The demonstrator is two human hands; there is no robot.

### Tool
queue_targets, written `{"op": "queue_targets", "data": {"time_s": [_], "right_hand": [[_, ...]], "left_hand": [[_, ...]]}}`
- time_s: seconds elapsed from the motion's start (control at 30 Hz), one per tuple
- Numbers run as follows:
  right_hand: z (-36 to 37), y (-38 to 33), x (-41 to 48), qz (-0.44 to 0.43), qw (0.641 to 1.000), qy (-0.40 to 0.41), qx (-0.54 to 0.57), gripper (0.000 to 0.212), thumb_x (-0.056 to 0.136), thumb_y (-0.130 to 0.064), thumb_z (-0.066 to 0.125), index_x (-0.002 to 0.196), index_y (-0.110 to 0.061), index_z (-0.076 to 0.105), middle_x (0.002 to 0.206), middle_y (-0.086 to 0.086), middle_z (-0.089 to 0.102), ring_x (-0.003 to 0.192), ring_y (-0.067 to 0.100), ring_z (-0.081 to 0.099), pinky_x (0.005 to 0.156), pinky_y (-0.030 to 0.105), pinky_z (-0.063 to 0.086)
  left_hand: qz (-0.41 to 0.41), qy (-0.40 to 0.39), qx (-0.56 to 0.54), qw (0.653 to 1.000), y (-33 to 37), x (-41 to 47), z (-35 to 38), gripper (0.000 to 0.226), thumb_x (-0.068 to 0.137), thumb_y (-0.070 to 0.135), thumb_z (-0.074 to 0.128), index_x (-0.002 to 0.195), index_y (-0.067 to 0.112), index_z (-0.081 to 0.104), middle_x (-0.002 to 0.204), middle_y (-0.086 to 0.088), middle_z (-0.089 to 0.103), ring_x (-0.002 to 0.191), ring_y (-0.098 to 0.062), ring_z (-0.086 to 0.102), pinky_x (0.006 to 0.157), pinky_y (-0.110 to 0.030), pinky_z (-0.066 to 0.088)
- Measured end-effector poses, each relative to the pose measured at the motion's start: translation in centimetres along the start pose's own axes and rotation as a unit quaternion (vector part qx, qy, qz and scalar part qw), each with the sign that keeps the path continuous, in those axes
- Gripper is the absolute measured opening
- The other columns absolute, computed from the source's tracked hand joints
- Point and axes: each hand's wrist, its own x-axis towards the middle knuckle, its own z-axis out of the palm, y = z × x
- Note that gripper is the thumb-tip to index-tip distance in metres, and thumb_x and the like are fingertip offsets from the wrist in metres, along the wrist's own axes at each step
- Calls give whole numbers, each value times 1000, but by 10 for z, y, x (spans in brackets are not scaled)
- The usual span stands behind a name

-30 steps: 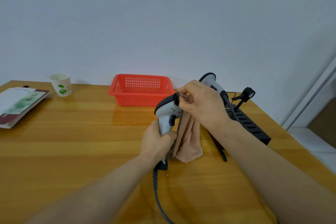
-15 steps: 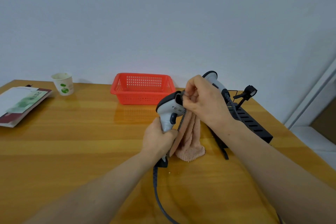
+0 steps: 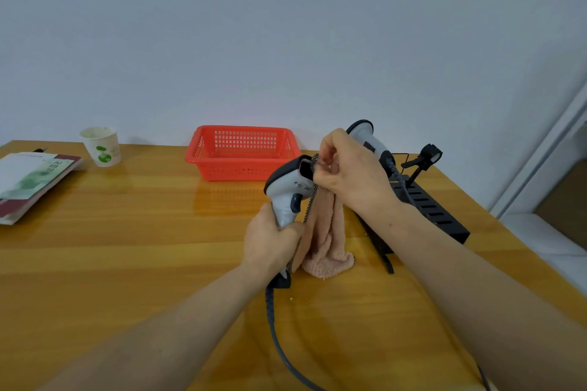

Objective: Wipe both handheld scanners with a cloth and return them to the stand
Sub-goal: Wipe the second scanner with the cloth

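My left hand grips the handle of a grey-and-black handheld scanner, held upright over the table with its head pointing right. My right hand pinches the top of a pink cloth against the scanner's front window. The cloth hangs down and its lower end rests on the wooden table. The scanner's grey cable runs down toward me. A second scanner sits behind my right hand on the black stand; my hand hides part of it.
A red plastic basket stands at the back centre. A paper cup and a booklet lie at the back left. A small black clamp holder rises at the stand's far end. The table's right edge is close to the stand.
My right hand and the cloth's top have shifted slightly up along the scanner's head. The left hand keeps its grip on the handle; the view has tilted a little.
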Motion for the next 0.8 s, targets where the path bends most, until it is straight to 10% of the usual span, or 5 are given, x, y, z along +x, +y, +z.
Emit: {"op": "queue_targets", "data": {"time_s": [0.23, 0.57, 0.8], "right_hand": [[7, 10, 3, 183, 975, 2, 129, 30, 77, -18, 65, 99, -16, 44, 82, 1, 60, 66, 15, 57, 54, 30, 45], [12, 4, 0, 495, 665, -122, 546, 17, 79, -13, 56, 66, -13, 46, 78, 6, 52, 65, 17, 52, 54, 26, 43], [17, 1, 2, 489, 637, -99, 588, 18, 79, -1, 46, 64, -11, 45, 66, 7, 45, 60, 17, 48, 43, 18, 48]], "left_hand": [[25, 28, -6, 999, 1, 3, -4, 26, 76, 8, 62, 72, 16, 38, 65, 2, 40, 56, -15, 37, 52, -27, 31], [66, 74, -4, 995, -2, 1, -3, 23, 76, 6, 61, 76, 18, 41, 62, 4, 44, 53, -13, 40, 51, -24, 31], [94, 91, 20, 991, -7, 2, -2, 17, 76, 6, 60, 84, 11, 45, 62, 2, 45, 54, -14, 42, 50, -25, 31]]}}
